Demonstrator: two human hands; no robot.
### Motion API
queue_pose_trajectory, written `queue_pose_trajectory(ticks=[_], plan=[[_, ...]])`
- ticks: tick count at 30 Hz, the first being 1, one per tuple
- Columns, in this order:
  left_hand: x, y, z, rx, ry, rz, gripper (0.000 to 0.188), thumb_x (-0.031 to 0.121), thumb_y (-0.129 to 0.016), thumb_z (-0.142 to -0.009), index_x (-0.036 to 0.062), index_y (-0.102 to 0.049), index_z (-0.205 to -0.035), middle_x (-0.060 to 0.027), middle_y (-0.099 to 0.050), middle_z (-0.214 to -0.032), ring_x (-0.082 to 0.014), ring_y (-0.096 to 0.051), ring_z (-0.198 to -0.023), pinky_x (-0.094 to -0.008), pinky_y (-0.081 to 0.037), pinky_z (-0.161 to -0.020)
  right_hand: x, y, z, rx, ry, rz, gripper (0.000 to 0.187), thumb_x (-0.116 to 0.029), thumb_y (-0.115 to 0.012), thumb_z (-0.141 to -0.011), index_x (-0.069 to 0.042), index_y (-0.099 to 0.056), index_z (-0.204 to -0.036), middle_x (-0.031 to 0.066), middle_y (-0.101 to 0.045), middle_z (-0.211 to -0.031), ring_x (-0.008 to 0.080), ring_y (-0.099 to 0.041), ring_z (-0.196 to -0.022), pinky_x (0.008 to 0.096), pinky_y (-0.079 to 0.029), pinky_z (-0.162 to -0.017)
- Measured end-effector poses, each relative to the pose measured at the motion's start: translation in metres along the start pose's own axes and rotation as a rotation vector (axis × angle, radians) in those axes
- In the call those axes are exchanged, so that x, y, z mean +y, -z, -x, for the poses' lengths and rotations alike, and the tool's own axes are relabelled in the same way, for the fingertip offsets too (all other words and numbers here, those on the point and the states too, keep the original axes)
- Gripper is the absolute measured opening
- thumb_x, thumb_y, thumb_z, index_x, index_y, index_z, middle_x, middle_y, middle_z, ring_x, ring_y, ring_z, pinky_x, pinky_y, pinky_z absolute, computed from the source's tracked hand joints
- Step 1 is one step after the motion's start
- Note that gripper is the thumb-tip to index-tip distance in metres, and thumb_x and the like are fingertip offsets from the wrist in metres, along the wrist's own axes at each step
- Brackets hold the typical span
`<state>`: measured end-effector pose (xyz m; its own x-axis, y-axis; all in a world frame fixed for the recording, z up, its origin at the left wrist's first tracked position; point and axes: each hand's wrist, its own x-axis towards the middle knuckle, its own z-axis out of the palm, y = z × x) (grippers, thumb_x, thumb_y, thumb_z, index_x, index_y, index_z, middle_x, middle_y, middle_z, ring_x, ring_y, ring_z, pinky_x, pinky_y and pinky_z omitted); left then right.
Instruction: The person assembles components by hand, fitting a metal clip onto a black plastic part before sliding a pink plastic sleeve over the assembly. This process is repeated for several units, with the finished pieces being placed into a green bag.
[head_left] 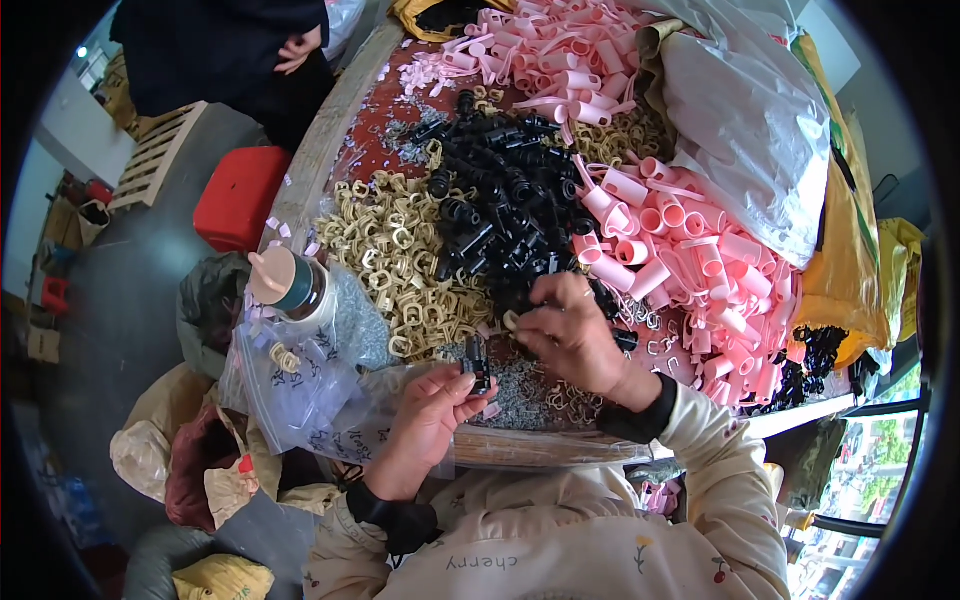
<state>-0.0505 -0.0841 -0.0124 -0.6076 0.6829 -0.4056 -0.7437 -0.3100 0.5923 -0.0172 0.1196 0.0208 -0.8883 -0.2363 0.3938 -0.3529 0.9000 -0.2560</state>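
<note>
My left hand (432, 412), close to the table's near edge, grips a small black plastic part (476, 365) between thumb and fingers. To its right, my right hand (575, 340) pinches a small beige plastic ring clip (511, 320) at the fingertips, a little above and apart from the black part. Beyond both hands lies a heap of similar black parts (505, 190). Left of that heap spreads a pile of beige ring clips (395, 245). Small metal pieces (525, 395) are scattered under and between my hands.
Pink plastic tubes with straps (700, 250) cover the right side, beside a white plastic sack (745, 120). A lidded bottle (290, 285) and clear bags (300, 380) sit at the table's left edge. A red stool (243, 200) and another person's hand (298, 50) are beyond.
</note>
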Motion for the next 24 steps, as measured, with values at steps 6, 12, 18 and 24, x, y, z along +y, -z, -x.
queue_pose_trajectory(ticks=[6,12,18,24], plan=[[-0.006,-0.013,-0.006,-0.085,-0.011,0.015,0.017,0.010,-0.051,-0.079,0.0044,-0.053,-0.095,-0.0137,-0.057,-0.089,-0.0226,-0.056,-0.083,-0.0298,-0.046,-0.072,-0.022,-0.007,0.028,0.024,-0.842,-1.705,0.012,-0.017,-0.047,-0.083,-0.006,-0.052,-0.085,0.0003,-0.046,-0.071,0.0091,-0.040,-0.056,0.0207,-0.032,-0.051],[-0.025,-0.024,-0.007,-0.206,-0.115,0.110,0.017,0.008,-0.051,-0.079,0.0061,-0.054,-0.095,-0.0124,-0.057,-0.093,-0.0229,-0.055,-0.087,-0.0326,-0.045,-0.076,-0.040,0.002,0.053,0.084,-1.116,-2.100,0.014,-0.016,-0.046,-0.084,-0.003,-0.050,-0.083,-0.0003,-0.046,-0.066,0.0073,-0.036,-0.051,0.0200,-0.031,-0.046],[-0.028,-0.039,-0.007,-0.289,-0.116,0.122,0.018,0.007,-0.051,-0.079,0.0033,-0.053,-0.097,-0.0099,-0.056,-0.095,-0.0188,-0.054,-0.089,-0.0326,-0.043,-0.080,-0.043,0.003,0.072,0.073,-0.882,-1.573,0.015,-0.018,-0.049,-0.082,-0.004,-0.048,-0.088,0.0010,-0.047,-0.066,0.0100,-0.041,-0.052,0.0222,-0.035,-0.045],[-0.031,-0.044,-0.017,-0.264,0.042,0.073,0.020,0.008,-0.050,-0.079,0.0027,-0.052,-0.099,-0.0095,-0.056,-0.095,-0.0186,-0.054,-0.088,-0.0314,-0.045,-0.078,-0.027,0.013,0.076,0.192,-0.119,-0.339,0.018,-0.015,-0.053,-0.078,-0.005,-0.047,-0.092,0.0060,-0.049,-0.067,0.0169,-0.051,-0.057,0.0270,-0.042,-0.050]])
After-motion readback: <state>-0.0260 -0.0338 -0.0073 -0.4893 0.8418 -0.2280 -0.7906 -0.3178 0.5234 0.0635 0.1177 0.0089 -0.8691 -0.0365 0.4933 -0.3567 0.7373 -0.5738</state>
